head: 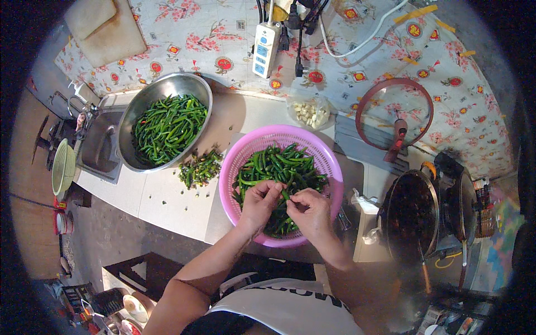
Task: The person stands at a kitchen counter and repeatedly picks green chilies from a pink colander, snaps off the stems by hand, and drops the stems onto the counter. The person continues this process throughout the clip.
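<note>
A green chili pepper [285, 194] is pinched between the fingertips of my left hand [260, 204] and my right hand [310, 212]. Both hands are above a pink plastic colander [233, 167] heaped with green chili peppers [284, 163]. To the left, a tilted stainless steel bowl [184, 86] contains many more green chilies [171, 125]. Between bowl and colander lies a loose pile of chili stems and trimmed ends [202, 167], with a few bits scattered on the white countertop [163, 186]. My wrists partly hide the colander's near rim.
Behind the colander sits a clear bag of peeled garlic cloves [310, 113]. A steel sink [100, 144] is at left. At right are a round red-brown fan-like frame [361, 106] and a dark wok [410, 213]. A power strip [265, 50] hangs on the wall.
</note>
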### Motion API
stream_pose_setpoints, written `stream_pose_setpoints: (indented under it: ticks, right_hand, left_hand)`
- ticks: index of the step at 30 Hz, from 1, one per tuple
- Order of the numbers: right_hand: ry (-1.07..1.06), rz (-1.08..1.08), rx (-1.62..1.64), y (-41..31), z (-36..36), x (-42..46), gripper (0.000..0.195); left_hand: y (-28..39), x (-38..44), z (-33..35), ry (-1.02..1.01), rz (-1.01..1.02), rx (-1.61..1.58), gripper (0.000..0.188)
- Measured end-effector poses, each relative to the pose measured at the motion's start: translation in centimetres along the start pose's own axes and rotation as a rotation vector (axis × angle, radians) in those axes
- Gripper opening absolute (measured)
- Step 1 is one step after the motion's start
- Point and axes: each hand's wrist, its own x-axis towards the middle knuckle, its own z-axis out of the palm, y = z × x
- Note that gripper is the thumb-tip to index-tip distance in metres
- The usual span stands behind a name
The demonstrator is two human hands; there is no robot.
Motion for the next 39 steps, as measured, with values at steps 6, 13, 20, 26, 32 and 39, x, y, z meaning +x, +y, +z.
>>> stream_pose_setpoints:
  ticks: [6,13,20,26,32,39]
  right_hand:
    - [-0.097,0.325,0.294,1.3,0.0,-0.2,0.005]
    - [-0.149,0.632,0.628,0.5,-0.1,-0.4,0.005]
    - [-0.154,0.715,0.949,-0.1,-1.0,-0.1,0.003]
    - [-0.145,0.431,0.398,-1.2,-0.7,0.5,0.008]
    - [-0.025,0.086,-0.108,-1.7,0.3,0.4,0.015]
    - [-0.073,0.42,0.361,1.1,0.6,0.2,0.009]
  left_hand:
    - [0.0,-0.2,-0.1,-0.029,0.047,-0.032,0.017]
    - [0.6,-0.3,-0.2,-0.047,0.008,-0.048,0.018]
    - [0.9,0.1,-1.0,-0.22,-0.008,-0.164,0.02]
    - [1.3,0.3,-0.9,-0.154,-0.032,-0.074,0.02]
    - [1.4,0.1,-0.2,-0.076,0.092,0.131,0.017]
    - [0.7,0.3,0.0,-0.028,-0.035,-0.033,0.017]
